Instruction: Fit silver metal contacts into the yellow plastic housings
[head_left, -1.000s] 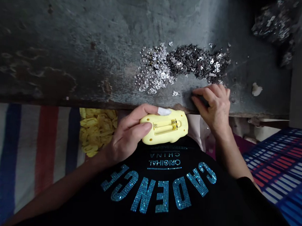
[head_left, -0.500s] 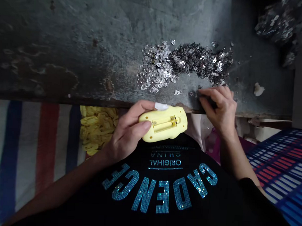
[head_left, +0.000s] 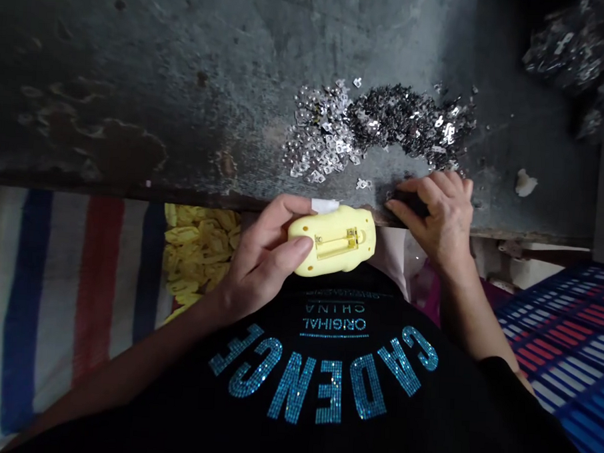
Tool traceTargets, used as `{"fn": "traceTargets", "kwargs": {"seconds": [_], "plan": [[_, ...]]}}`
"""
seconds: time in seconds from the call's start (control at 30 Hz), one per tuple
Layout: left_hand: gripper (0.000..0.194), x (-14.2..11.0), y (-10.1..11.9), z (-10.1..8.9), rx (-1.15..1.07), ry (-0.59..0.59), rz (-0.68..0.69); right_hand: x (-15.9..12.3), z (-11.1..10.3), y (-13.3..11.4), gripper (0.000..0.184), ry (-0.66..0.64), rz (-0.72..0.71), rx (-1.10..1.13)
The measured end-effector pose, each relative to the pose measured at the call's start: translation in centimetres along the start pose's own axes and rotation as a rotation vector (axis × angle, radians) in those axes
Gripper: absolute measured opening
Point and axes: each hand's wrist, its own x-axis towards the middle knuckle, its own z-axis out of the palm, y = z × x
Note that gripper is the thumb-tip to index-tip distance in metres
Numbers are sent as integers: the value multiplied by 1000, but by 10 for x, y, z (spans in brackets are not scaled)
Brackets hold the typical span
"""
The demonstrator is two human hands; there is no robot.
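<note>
My left hand [head_left: 260,258] grips a pale yellow plastic housing [head_left: 305,260] by its left end, thumb on the near face and a white-wrapped finger along the top edge. The housing's long battery compartment [head_left: 337,248] faces up, with metal contacts at its ends. Over the table's front edge, my right hand [head_left: 435,215] has thumb and forefinger apart beside a small metal contact [head_left: 389,195]. Its other fingers are curled. Another loose contact piece [head_left: 363,184] lies to the left. Just beyond, a heap of bright contacts [head_left: 323,137] adjoins a pile of darker ones [head_left: 397,117].
The grey metal table [head_left: 229,70] spans the far side. A clear bag of metal parts [head_left: 564,51] sits at its back right, with a whitish lump [head_left: 525,183] nearer. Below the edge are yellow pieces [head_left: 198,249] at left and a blue basket [head_left: 567,331] at right.
The whole view has shifted slightly. My right hand has moved a little rightward, then its fingertips came close to the small contact. My left hand keeps its hold on the yellow housing.
</note>
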Motion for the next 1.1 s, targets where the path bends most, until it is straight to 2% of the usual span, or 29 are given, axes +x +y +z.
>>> {"fn": "traceTargets", "kwargs": {"seconds": [0.23, 0.43, 0.5, 0.73, 0.97, 1.1], "plan": [[32, 7, 7, 13, 34, 99, -54, 3, -8, -10, 9, 19, -7, 200], [36, 9, 8, 18, 7, 99, -63, -3, -32, -31, 3, -70, 83, 809], [37, 8, 8, 19, 8, 101, -82, -6, -35, -35, 4, -82, 106, 907], [29, 4, 9, 20, 36, 107, -25, -12, -31, -34, 8, 4, 173, 942], [29, 2, 6, 20, 41, 72, 20, -20, -30, -35, 9, 13, 134, 916], [32, 1, 10, 23, 44, 75, -28, -23, -33, -40, 11, 25, 129, 839]]}}
